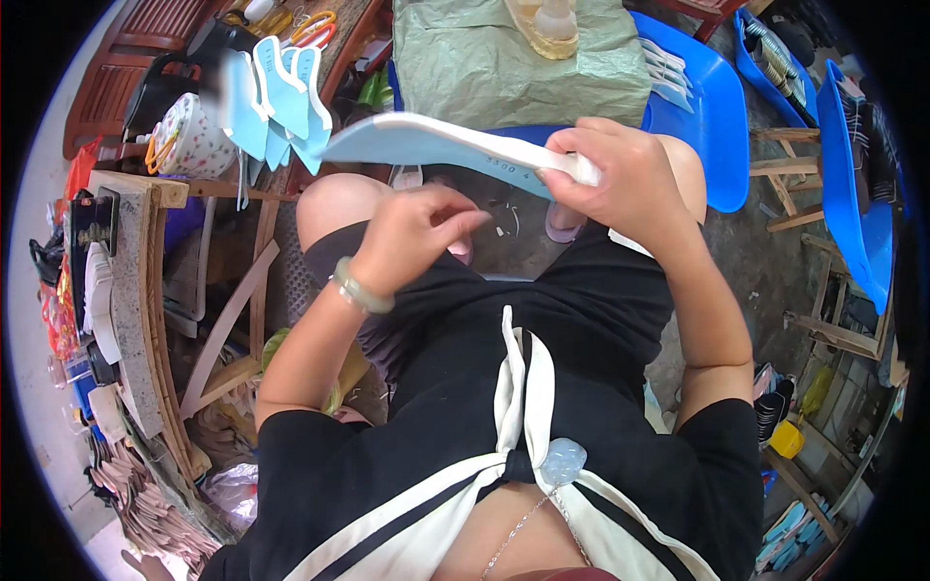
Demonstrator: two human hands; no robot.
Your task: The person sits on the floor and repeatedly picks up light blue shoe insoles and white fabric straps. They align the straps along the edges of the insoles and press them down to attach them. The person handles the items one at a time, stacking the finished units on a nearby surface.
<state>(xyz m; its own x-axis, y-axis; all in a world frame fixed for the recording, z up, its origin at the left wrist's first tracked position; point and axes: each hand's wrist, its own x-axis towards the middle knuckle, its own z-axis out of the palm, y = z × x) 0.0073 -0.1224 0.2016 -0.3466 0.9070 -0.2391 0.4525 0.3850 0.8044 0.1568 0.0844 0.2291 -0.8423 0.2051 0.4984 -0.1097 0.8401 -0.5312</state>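
My right hand (630,184) grips one narrow end of a long curved shoe insole (436,145), pale blue on its broad face with a white edge. The insole is held up above my knees, and its wider end reaches to the left. Just below it is my left hand (402,237), apart from the insole. Its fingers are curled in toward the thumb, and whatever they may pinch is hidden. Several similar blue insoles (281,102) lie overlapping at the corner of the wooden table on the far left.
Ahead stands a low surface covered with green sheeting (455,68), bearing a small bottle (555,19) on a crusted holder. A blue plastic tray (712,116) with white pieces is on its right. Further right are more blue trays (857,223). A dotted round container (184,136) stands at left.
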